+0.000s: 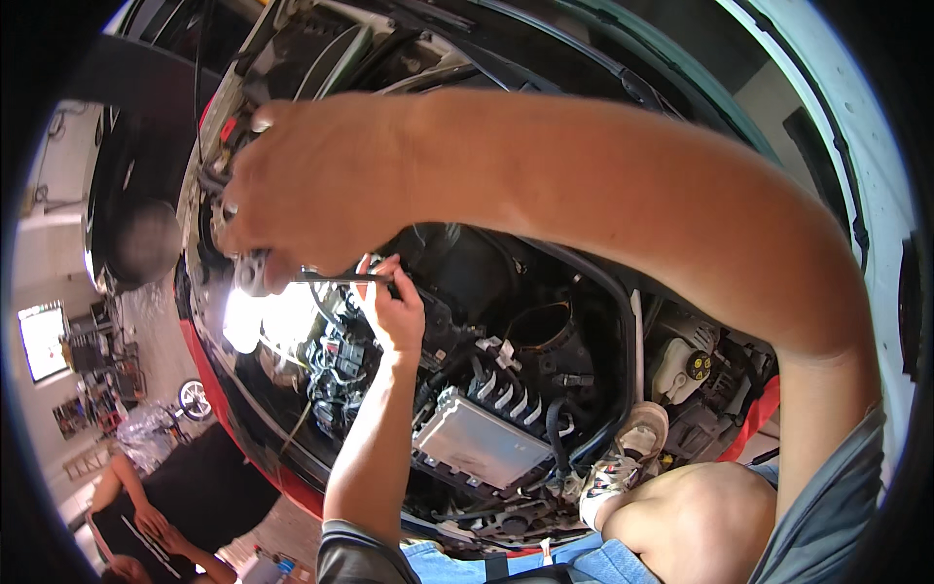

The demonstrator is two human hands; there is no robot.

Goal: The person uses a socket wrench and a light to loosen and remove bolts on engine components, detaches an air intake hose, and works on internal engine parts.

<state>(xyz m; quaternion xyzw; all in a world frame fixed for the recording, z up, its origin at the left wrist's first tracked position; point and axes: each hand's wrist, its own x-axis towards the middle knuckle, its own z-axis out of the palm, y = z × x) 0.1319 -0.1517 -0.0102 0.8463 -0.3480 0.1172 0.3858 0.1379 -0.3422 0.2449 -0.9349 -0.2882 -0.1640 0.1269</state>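
I am over the engine bay of a car. My right hand (306, 182) reaches across from the right, its back towards me, with fingers curled down at the bay's far-left edge. Beside its fingertips shows a grey metal part (250, 273); whether the fingers grip it is hidden. My left hand (394, 310) comes up from below and pinches one end of a thin dark bar (343, 277). The other end of the bar runs towards my right thumb. Just below my right hand, a bright light (273, 321) washes out detail.
Below my hands lie wiring connectors (343, 361) and a silver control module (481, 438). A fluid reservoir (675, 372) with a black cap stands at right, near my shoe (620, 460). Red bodywork (197, 358) edges the left side. Another person in black (197, 489) is at lower left.
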